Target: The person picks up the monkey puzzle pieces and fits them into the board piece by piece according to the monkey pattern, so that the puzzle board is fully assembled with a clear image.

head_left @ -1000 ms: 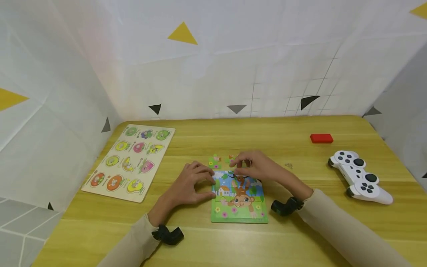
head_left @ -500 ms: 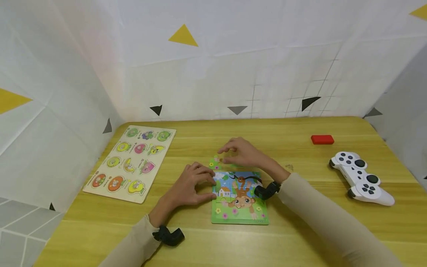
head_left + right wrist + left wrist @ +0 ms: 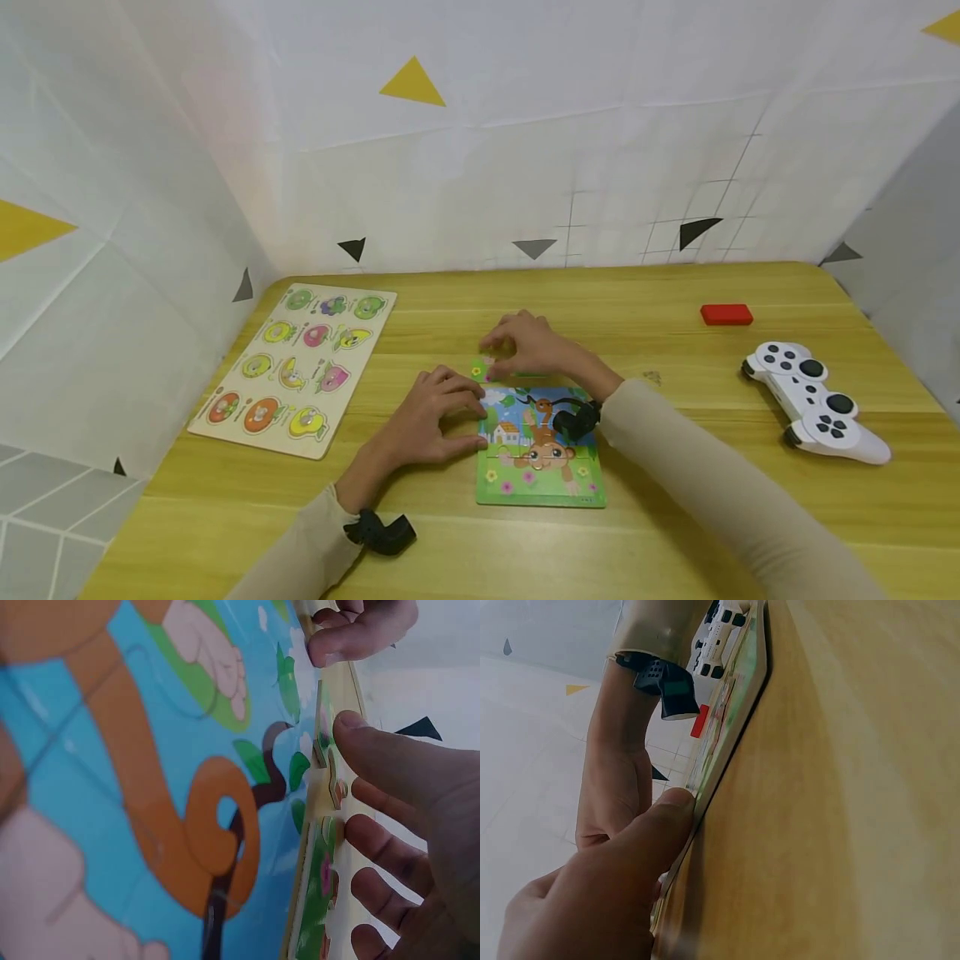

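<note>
A square jigsaw puzzle with a monkey, a house and flowers lies flat on the table. My left hand rests at its left edge, thumb and fingers spread apart with the tips right at the rim. Just behind the puzzle's far edge lie two loose puzzle pieces. My right hand arches over the left puzzle piece, thumb on the near side and fingers beyond it. The right puzzle piece is mostly covered by that hand in the head view. In the right wrist view the right thumb is close by the left piece.
A fruit board stands out at the left, lying flat. To the right are a white game controller and a red block. White sheeting with triangles hangs behind the wooden table.
My right hand has moved left and back from the puzzle's far edge to the loose left piece. My left hand has stayed at the puzzle's left edge.
</note>
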Available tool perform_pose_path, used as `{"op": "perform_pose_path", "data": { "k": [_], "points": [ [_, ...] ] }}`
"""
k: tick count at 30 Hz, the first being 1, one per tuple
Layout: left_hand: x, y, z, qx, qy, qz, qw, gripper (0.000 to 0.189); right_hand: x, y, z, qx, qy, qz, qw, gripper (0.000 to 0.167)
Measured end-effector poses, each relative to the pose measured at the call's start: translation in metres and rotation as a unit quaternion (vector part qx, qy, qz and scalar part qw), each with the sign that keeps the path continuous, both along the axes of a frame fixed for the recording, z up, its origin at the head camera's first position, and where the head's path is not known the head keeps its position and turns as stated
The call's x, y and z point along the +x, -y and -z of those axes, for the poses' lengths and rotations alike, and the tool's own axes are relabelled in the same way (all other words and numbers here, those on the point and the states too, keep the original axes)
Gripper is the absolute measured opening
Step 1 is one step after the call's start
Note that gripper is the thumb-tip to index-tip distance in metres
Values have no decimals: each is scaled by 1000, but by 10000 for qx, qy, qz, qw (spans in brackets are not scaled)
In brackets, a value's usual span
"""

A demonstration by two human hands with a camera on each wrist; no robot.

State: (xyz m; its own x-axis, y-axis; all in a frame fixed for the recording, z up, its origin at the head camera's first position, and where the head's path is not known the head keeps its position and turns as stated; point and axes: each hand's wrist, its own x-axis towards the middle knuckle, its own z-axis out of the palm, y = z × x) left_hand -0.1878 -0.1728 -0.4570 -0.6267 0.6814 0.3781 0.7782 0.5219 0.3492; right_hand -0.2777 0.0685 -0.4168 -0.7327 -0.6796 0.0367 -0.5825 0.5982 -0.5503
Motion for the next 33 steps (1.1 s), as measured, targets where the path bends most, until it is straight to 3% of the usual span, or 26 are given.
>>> {"op": "perform_pose_path", "data": {
  "k": [7,16,33],
  "points": [
    [0,0,1,-10,-16,-16,10000,29,0,4,-1,372,-160,45,9992,50],
    [0,0,0,2,-27,-23,10000,29,3,6,-4,366,-136,113,9992,47],
    [0,-1,0,65,-45,0,10000,27,-4,7,1,-557,172,196,9981,41]
  ]
}}
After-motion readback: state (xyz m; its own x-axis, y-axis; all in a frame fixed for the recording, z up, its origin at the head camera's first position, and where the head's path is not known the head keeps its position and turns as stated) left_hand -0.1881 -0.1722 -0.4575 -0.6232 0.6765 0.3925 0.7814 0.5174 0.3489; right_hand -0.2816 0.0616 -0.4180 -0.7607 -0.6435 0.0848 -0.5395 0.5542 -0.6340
